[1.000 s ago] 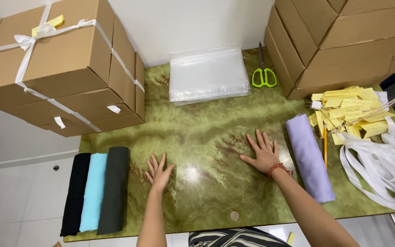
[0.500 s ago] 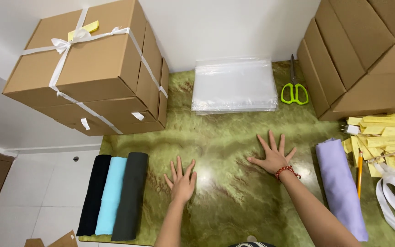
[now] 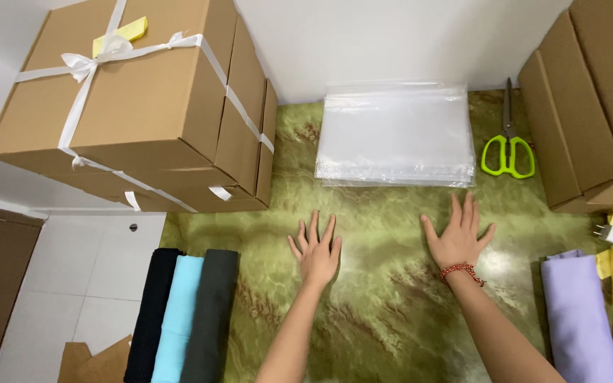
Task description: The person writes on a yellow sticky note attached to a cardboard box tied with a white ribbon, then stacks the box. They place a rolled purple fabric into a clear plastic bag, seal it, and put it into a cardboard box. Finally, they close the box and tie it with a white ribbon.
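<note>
Sliding forward, both hands stay flat and spread on the counter [image 3: 391, 298]: left hand [image 3: 317, 252], right hand [image 3: 457, 241], each grip empty, now just short of the clear bag stack [image 3: 396, 135].

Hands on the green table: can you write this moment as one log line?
left hand: flat on green table, empty | right hand: flat, empty, red bracelet | nearest: clear bags stack | scissors beside bags

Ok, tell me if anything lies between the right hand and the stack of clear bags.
Nothing visible does. The right hand lies flat on the green table, its fingers just short of the clear bags; only bare tabletop separates them. The scissors lie off to the right, out of that path.
</note>
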